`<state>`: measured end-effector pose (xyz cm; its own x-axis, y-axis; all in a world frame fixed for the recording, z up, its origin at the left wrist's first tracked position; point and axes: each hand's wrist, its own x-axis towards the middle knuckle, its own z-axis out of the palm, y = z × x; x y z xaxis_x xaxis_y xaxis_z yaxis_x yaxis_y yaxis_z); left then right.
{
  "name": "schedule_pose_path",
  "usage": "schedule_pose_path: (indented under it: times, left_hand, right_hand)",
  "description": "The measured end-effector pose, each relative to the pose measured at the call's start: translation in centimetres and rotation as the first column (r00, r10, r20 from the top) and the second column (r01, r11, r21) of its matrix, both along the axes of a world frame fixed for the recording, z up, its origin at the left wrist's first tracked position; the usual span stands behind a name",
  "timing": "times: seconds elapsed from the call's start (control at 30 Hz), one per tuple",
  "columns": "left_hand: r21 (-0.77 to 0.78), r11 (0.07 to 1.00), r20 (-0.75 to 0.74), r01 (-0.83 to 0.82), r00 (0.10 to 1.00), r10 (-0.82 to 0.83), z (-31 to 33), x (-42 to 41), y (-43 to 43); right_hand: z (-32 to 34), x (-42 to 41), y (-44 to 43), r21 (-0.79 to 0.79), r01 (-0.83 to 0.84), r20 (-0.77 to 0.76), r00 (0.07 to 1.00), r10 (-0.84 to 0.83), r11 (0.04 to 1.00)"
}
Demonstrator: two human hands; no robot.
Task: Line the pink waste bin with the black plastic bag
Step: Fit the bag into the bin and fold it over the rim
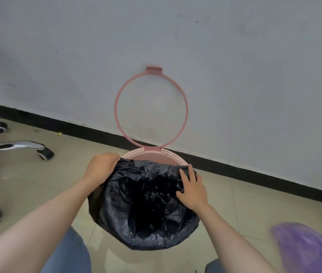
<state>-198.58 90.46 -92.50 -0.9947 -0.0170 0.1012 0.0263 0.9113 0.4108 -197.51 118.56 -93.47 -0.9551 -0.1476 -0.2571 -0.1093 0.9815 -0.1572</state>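
A pink waste bin (173, 159) stands on a tiled floor (28, 186) close to a pale wall (235, 66), just near of the black skirting strip (254, 172) that runs along the wall's foot. Its pink retaining ring (116, 107) is hinged at the bin's far rim and stands flipped up, leaning against the wall, with a small tab at its top.

A black plastic bag (146, 209) covers most of the bin. Its mouth is open and gapes upward, and its crumpled edge is folded down over the near and side parts of the rim, hiding the bin's near wall. Only the far arc of the pink rim and a slice of the pink inside show beyond the bag's far edge.

The left hand (102, 166) is at the far left of the rim, its fingers curled around the bag's edge and gripping it there. The right hand (192, 189) lies on the right side of the bag's mouth, fingers spread, thumb toward the opening, the fingertips pressing on the bunched plastic at the rim; whether it pinches the plastic or only presses on it cannot be told. Both forearms reach in from the near edge of the view, bare.

At the left, chrome legs and black castors of an office chair (18, 147) rest on the floor. In the near right corner is a blurred purple object (304, 247). Grey-blue trouser legs (69, 255) show along the near edge.
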Motion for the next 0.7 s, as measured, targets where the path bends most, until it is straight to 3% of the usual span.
schedule_pose_path:
  times: [0.17,0.3,0.37,0.5,0.57,0.67,0.7]
  left_hand:
    - [0.025,0.998,-0.007,-0.051,0.999,0.051,-1.0,-2.0,-0.3]
    - [0.019,0.987,0.071,-0.159,0.985,0.157,-1.1,-3.5,0.0]
    - [0.033,0.986,-0.006,-0.165,0.986,0.166,-0.4,-3.5,0.5]
    - [-0.293,0.956,-0.278,-0.005,0.957,-0.081,0.3,-0.7,2.0]
    - [-0.403,0.914,-0.223,0.05,0.963,-0.152,-0.8,1.5,3.1]
    - [-0.388,0.915,0.138,0.112,0.988,-0.062,-2.3,3.4,3.3]
    - [-0.361,0.927,0.168,0.102,0.985,-0.043,-2.5,3.5,3.2]
  right_hand:
    - [-0.2,0.0,-0.2,0.056,-0.005,0.011,1.0,0.004,0.998]
    - [-0.1,-0.1,-0.5,0.098,-0.008,0.001,1.0,0.008,0.995]
    - [-0.1,-0.1,-0.6,0.11,-0.012,-0.003,1.0,0.012,0.994]
    - [0.0,-0.2,-0.7,0.112,-0.011,0.002,1.0,0.011,0.994]
    - [0.0,-0.2,-0.7,0.109,-0.013,0.002,1.0,0.013,0.994]
    - [0.0,-0.2,-0.8,0.106,-0.017,0.009,1.0,0.016,0.994]
    - [0.0,-0.2,-0.8,0.103,-0.018,0.008,1.0,0.017,0.995]
